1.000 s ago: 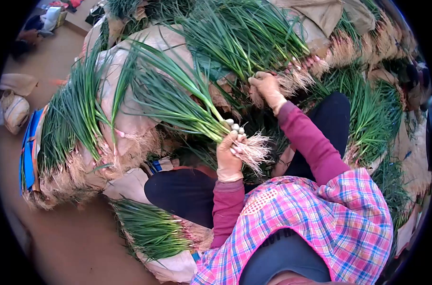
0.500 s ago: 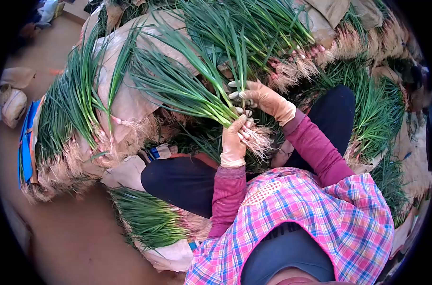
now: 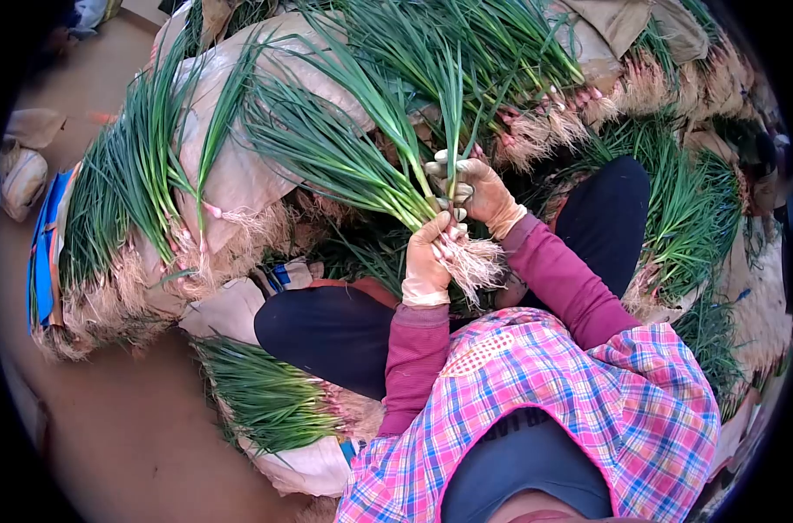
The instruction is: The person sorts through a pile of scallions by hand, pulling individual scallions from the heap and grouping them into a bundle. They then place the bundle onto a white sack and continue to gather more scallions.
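Observation:
My left hand [image 3: 427, 264], in a pale glove, is closed round the lower stems of a bunch of green plants [image 3: 361, 179]. Their leaves fan out to the upper left, and pale roots [image 3: 473, 261] hang out on the lower right of the hand. My right hand [image 3: 481, 190], gloved too, is closed round a few upright green stems [image 3: 453, 131] just above and right of the bunch. Its fingertips are close to the left hand's thumb. The bulb ends between the hands are partly hidden.
Rooted plants lie on cloth at the left [image 3: 143, 183], with more along the top [image 3: 475, 61] and right [image 3: 684, 209]. A smaller pile [image 3: 270, 397] is at the lower left. My bent knees [image 3: 322, 336] flank the hands. Brown floor [image 3: 135, 427] shows at left.
My right hand has shifted slightly down and left, its fingers closing more round the upright stems. My left hand still holds the bunch. The view has moved slightly.

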Available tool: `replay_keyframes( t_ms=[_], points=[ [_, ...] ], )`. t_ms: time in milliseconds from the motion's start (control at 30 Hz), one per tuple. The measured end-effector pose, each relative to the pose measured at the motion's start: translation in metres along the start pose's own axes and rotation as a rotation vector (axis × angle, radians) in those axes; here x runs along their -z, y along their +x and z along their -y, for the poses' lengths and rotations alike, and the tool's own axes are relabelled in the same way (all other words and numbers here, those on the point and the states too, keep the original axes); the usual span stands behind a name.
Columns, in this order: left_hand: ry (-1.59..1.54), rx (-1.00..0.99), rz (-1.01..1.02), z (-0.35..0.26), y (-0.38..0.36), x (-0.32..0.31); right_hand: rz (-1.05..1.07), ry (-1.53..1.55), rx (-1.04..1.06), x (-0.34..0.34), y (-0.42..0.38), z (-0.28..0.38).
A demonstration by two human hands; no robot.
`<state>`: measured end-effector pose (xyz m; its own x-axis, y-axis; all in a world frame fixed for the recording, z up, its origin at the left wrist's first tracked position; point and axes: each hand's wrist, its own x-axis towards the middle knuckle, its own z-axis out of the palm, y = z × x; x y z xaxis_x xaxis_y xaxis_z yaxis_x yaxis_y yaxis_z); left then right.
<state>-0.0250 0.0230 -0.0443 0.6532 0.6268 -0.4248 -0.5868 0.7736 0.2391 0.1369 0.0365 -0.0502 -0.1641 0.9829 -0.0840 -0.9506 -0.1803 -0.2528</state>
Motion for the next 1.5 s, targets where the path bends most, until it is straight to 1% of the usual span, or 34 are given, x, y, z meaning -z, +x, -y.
replay_keyframes(
  t_ms=[67, 100, 167, 267, 333, 400, 433, 467, 533, 567, 600, 667, 700, 733, 800, 833, 867, 933, 967, 1000, 1033, 1067, 1100, 1133, 1167, 1200, 1233, 1267, 1300, 1333, 1367, 1400, 1467, 1500],
  points=[
    [-0.036, 0.025, 0.031, -0.002, 0.0, 0.002, 0.136, 0.135, -0.037, 0.02, 0.01, -0.003],
    [-0.054, 0.043, 0.011, -0.002, 0.0, 0.004, 0.137, 0.133, -0.037, 0.015, 0.01, -0.006],
    [-0.071, 0.056, -0.005, -0.003, 0.002, 0.007, 0.212, 0.216, 0.0, 0.005, 0.01, -0.013],
    [-0.084, 0.033, -0.031, -0.002, 0.003, 0.009, 0.17, 0.261, 0.044, 0.019, 0.008, -0.017],
    [-0.055, 0.041, -0.056, -0.003, 0.001, 0.007, 0.144, 0.271, 0.019, 0.012, 0.005, -0.016],
    [-0.038, 0.066, -0.057, -0.004, 0.004, 0.013, 0.002, 0.023, 0.12, 0.003, 0.0, -0.018],
    [-0.02, 0.091, -0.06, -0.004, 0.006, 0.017, -0.033, -0.215, 0.128, 0.007, 0.001, -0.014],
    [-0.02, 0.091, -0.06, -0.004, 0.007, 0.022, -0.032, -0.215, 0.128, 0.006, 0.003, -0.011],
    [0.137, -0.029, -0.123, 0.001, 0.008, 0.029, -0.199, -0.647, 0.107, 0.003, 0.002, -0.009],
    [0.191, -0.078, -0.182, 0.004, 0.014, 0.033, -0.216, -0.773, 0.143, 0.002, -0.003, -0.006],
    [0.189, -0.076, -0.183, 0.005, 0.013, 0.028, -0.219, -0.774, 0.141, -0.002, -0.005, -0.004],
    [0.319, -0.122, -0.288, 0.006, 0.011, 0.019, -0.179, -0.843, 0.141, -0.013, -0.01, 0.001],
    [0.314, -0.108, -0.195, 0.002, 0.008, 0.02, -0.145, -0.891, 0.146, -0.023, -0.011, 0.003],
    [0.316, -0.103, -0.196, 0.003, 0.007, 0.02, -0.15, -0.889, 0.148, -0.028, -0.011, 0.003],
    [0.096, -0.025, -0.11, 0.003, 0.005, 0.018, -0.063, -0.604, 0.069, -0.035, -0.006, 0.004],
    [0.11, 0.0, -0.047, 0.0, 0.01, 0.028, -0.024, -0.559, 0.066, -0.035, -0.005, 0.003],
    [0.115, 0.002, -0.043, 0.0, 0.011, 0.032, -0.023, -0.577, 0.058, -0.022, 0.001, 0.003],
    [0.234, -0.17, -0.165, 0.008, 0.01, 0.023, -0.135, -0.79, 0.015, -0.046, -0.021, 0.016],
    [0.3, -0.14, -0.188, 0.007, 0.006, 0.019, -0.165, -0.831, 0.049, -0.059, -0.035, 0.026],
    [0.261, -0.094, -0.162, 0.004, 0.0, 0.01, -0.185, -0.939, 0.172, -0.067, -0.05, 0.04],
    [0.233, -0.107, -0.127, 0.004, 0.0, 0.012, -0.29, -1.045, 0.246, -0.079, -0.074, 0.062],
    [0.221, -0.115, -0.167, 0.003, -0.007, -0.008, -0.398, -1.141, 0.315, -0.094, -0.102, 0.081],
    [0.222, -0.091, -0.137, -0.001, -0.011, -0.012, -0.499, -1.114, 0.376, -0.107, -0.131, 0.101],
    [0.27, -0.159, -0.117, -0.002, -0.015, -0.02, -0.611, -1.142, 0.472, -0.103, -0.158, 0.122],
    [0.269, -0.199, -0.049, -0.004, -0.021, -0.025, -0.682, -1.196, 0.552, -0.11, -0.188, 0.14],
    [0.265, -0.246, 0.013, -0.007, -0.028, -0.031, -0.853, -1.294, 0.569, -0.116, -0.218, 0.153],
    [0.213, -0.262, 0.031, -0.011, -0.035, -0.035, -0.964, -1.312, 0.531, -0.107, -0.249, 0.166],
    [0.164, -0.284, 0.041, -0.014, -0.039, -0.038, -0.979, -1.358, 0.504, -0.078, -0.281, 0.179],
    [0.132, -0.299, 0.108, -0.016, -0.038, -0.035, -1.259, -1.45, 0.146, -0.05, -0.312, 0.197],
    [0.136, -0.31, 0.099, -0.018, -0.039, -0.036, -1.487, -2.164, -0.105, -0.026, -0.333, 0.197],
    [0.177, -0.27, 0.037, -0.02, -0.038, -0.039, -1.527, -2.506, -0.417, -0.03, -0.344, 0.183],
    [0.216, -0.237, -0.03, -0.022, -0.037, -0.041, -1.565, -2.45, -0.566, -0.045, -0.334, 0.18],
    [0.178, -0.223, -0.013, -0.02, -0.028, -0.024, -1.429, -2.198, 0.026, -0.065, -0.293, 0.165],
    [0.156, -0.224, 0.003, -0.017, -0.03, -0.029, -1.224, -2.085, 0.297, -0.075, -0.262, 0.151]
  ],
)
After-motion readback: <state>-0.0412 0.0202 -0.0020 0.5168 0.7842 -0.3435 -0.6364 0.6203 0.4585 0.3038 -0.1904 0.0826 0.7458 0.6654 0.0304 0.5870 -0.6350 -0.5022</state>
